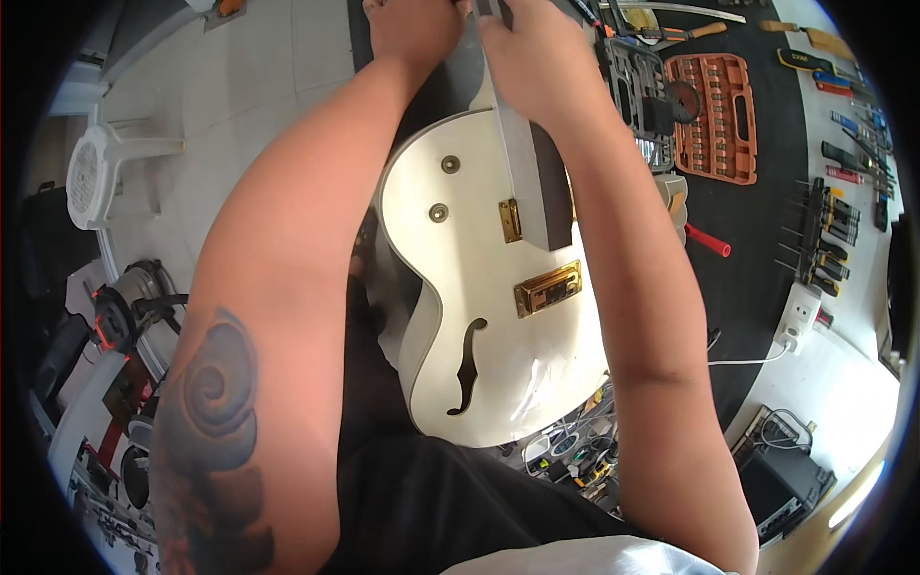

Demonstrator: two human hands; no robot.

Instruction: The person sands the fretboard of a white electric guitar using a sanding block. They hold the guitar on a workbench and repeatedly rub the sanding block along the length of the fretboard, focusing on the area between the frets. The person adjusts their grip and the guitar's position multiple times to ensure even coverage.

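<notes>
A cream hollow-body electric guitar [489, 374] lies in front of me, its neck running away past the upper edge. It has gold pickups, two knob-post fittings and a dark f-hole. Along the neck and over the upper pickup [511, 220] stretches a long straight bar [522, 163] with a pale grey face and a dark brown face. My right hand [541, 62] is closed around the bar near the top of the view. My left hand [418, 29] is beside the neck at the upper edge; its fingers are mostly cut off, so its grip is hidden.
On the black bench at right lie an orange socket case [714, 120], a grey tool case [632, 86] and a red-handled tool [707, 241]. Screwdrivers and other hand tools hang on the right wall above a power outlet [797, 321]. A white stool [101, 175] stands at left.
</notes>
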